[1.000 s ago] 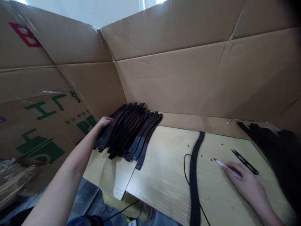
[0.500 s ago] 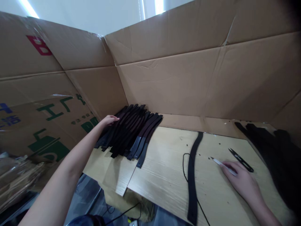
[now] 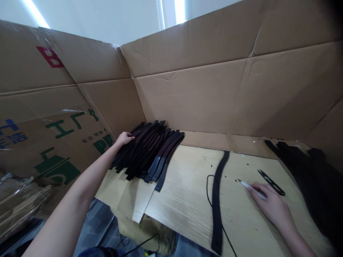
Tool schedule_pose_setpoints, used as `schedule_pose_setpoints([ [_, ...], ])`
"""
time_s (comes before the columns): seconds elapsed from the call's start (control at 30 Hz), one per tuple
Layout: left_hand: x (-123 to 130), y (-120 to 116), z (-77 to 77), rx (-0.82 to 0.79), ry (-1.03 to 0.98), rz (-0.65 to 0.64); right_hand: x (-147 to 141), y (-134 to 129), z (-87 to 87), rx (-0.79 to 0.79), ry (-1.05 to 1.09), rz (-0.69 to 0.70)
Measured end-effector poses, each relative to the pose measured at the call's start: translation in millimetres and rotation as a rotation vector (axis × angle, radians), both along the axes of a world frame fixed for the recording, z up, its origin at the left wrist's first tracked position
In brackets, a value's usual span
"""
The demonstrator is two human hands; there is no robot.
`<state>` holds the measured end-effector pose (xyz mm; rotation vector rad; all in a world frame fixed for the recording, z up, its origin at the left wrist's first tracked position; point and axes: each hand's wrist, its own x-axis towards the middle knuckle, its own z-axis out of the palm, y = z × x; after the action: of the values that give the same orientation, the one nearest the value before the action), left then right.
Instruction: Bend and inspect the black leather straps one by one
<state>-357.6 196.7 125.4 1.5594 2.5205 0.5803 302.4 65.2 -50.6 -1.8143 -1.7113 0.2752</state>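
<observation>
At the left edge of a pile of dark curved straps (image 3: 150, 142), my left hand (image 3: 125, 138) has its fingers closed on one black strap (image 3: 139, 139); the fingertips are partly hidden. My right hand (image 3: 269, 203) rests low over the tabletop, closed around a white pencil (image 3: 249, 186) whose point faces left. Between the hands, a single black strap (image 3: 217, 200) lies lengthwise on the table, with a thin black cord (image 3: 207, 189) looping out from beside it. Black thread snips (image 3: 270, 182) lie just beyond my right hand.
Cardboard walls (image 3: 187, 96) enclose the back and left of the wooden table (image 3: 182, 192). More black straps (image 3: 308, 171) are heaped at the right. Small dark scraps dot the tabletop. At the lower left is crumpled clear plastic (image 3: 21, 203).
The view has shifted slightly. At the left hand, a strap on the pile has moved a little to the right and now lies over others. The right hand keeps its hold on the pencil.
</observation>
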Motion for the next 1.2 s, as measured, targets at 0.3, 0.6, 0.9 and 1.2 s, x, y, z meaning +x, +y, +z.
schedule_pose_setpoints([
  [0.3, -28, -7, 5.1, 0.034, 0.059, 0.117, 0, 1, -0.9, 0.005, -0.008, 0.005],
  [0.6, -34, -8, -6.2, 0.1, 0.172, 0.083, -1, 0, -0.1, 0.007, 0.015, 0.012],
  [0.9, -6, 9, 1.0, -0.139, 0.092, -0.107, -1, 1, -1.2, 0.008, 0.011, 0.012],
  [1.2, -4, 19, -10.8, -0.156, 0.186, -0.096, 0, 1, -3.2, 0.004, 0.009, 0.009],
])
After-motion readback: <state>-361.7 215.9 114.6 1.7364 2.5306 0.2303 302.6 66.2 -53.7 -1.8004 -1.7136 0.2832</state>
